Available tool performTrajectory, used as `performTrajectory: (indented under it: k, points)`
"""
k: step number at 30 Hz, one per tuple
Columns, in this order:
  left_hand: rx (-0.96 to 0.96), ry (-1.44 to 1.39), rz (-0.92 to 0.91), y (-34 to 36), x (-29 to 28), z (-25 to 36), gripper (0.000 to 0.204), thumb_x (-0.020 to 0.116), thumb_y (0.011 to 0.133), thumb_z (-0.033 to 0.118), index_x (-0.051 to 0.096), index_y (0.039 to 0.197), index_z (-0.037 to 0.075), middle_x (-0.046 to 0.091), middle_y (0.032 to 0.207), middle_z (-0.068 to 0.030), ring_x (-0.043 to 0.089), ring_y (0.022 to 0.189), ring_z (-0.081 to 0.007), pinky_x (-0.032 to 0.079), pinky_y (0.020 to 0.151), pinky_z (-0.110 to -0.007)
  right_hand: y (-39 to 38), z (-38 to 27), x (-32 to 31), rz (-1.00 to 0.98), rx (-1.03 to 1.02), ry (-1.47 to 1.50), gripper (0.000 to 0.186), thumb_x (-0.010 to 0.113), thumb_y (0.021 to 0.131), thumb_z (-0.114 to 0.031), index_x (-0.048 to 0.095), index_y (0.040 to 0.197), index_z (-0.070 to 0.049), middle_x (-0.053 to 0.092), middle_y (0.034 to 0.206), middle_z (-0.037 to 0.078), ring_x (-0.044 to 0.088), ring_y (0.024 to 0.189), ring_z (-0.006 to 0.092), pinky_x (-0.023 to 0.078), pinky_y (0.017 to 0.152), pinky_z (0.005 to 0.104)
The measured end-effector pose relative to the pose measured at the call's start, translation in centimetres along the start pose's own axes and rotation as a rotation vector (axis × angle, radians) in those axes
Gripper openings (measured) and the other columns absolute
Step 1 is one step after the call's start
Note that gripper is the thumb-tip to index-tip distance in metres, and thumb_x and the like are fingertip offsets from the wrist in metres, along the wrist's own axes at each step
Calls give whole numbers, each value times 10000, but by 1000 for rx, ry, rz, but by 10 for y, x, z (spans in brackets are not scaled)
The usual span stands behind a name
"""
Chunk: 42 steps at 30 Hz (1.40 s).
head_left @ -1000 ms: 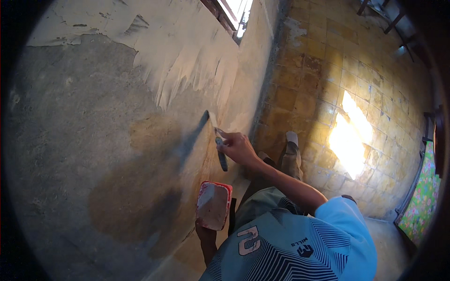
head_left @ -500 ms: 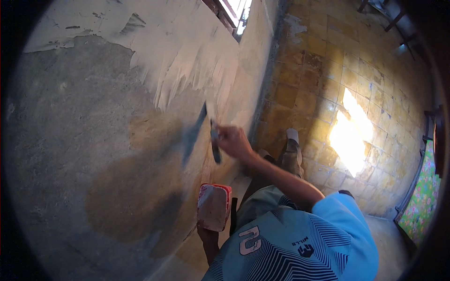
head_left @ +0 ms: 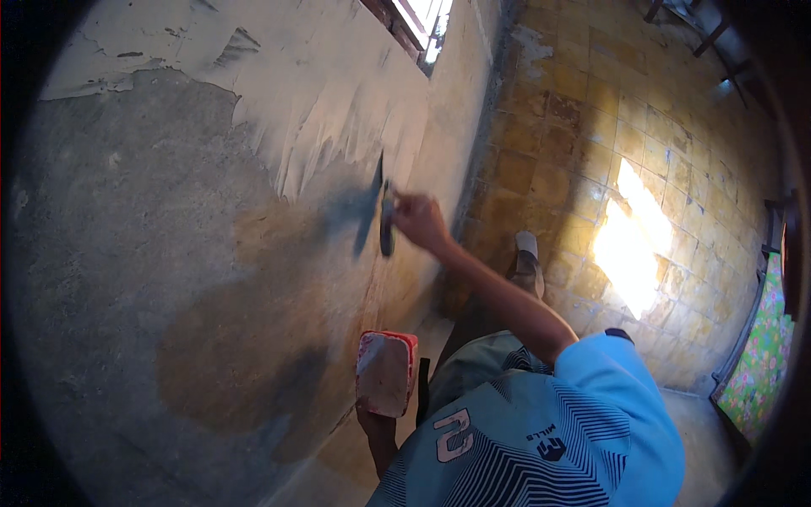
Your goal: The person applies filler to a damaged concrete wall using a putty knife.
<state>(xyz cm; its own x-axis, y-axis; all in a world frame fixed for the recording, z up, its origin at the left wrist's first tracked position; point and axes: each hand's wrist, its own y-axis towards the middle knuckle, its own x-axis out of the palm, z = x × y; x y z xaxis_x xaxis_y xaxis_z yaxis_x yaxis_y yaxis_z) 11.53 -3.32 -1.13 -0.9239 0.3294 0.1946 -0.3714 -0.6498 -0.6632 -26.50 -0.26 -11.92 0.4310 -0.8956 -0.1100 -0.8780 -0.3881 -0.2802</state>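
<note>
My R hand (head_left: 420,220), fingers curled round scraper (head_left: 388,230) — blurry, can't tell if touching wall (head_left: 245,304) — L hand (head_left: 376,425), fingers w/ red-rimmed tub (head_left: 412,348) gripped.

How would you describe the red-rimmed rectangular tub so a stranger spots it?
Find the grey, partly cream-coated wall, then the bare left hand before it. That hand holds the rectangular tub, whose red rim distinguishes it from the light-blue patterned shirt nearby.

Printed marks on a light-blue fabric jersey with dark stripes (head_left: 498,427)
Bears a large, pale, blocky number (head_left: 454,434) toward the left and, toward the right, a short word in small dark capitals (head_left: 541,433) just beside a dark, angular emblem (head_left: 552,449).
</note>
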Motion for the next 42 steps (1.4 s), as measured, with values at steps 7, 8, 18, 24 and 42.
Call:
performTrajectory:
  k: [7,8,18,24,42]
  points:
    - [-1,-6,2,3,-7,3,685,559,836,313,310,1416,48,345,1428,-170,351,1313,-363,317,1066,-536,-6,8,-25,-19,13,-15,568,696,753,-273,562,1232,2,678,762,168,657,663,167,503,622,332]
    - [-6,-3,-4,3,-2,4,685,559,836,313,310,1416,48,345,1428,-170,351,1313,-363,317,1066,-536,21,0,-35,26,-24,78,583,702,742,-280,563,1217,29,685,780,173,663,679,162,508,627,323]
    - [53,-9,-27,2,2,-5,654,541,860,315,312,1416,57,357,1426,-164,370,1306,-348,333,1066,-517,-75,33,-8,-341,-32,36,485,683,752,-243,601,1182,-34,668,742,169,663,691,217,507,646,374]
    - [172,180,-243,44,30,-15,550,473,919,294,361,1395,43,451,1365,-128,431,1269,-266,361,1047,-431,-107,42,-143,-808,366,274,374,609,852,-179,614,1197,-34,640,875,18,589,720,120,493,661,272]
    - [247,171,-114,72,236,-39,600,708,820,246,429,1326,85,488,912,-24,600,815,-143,533,687,-293,-131,-137,-293,-669,-439,-1025,356,541,897,-70,602,1225,-195,543,803,121,585,684,267,491,621,387]
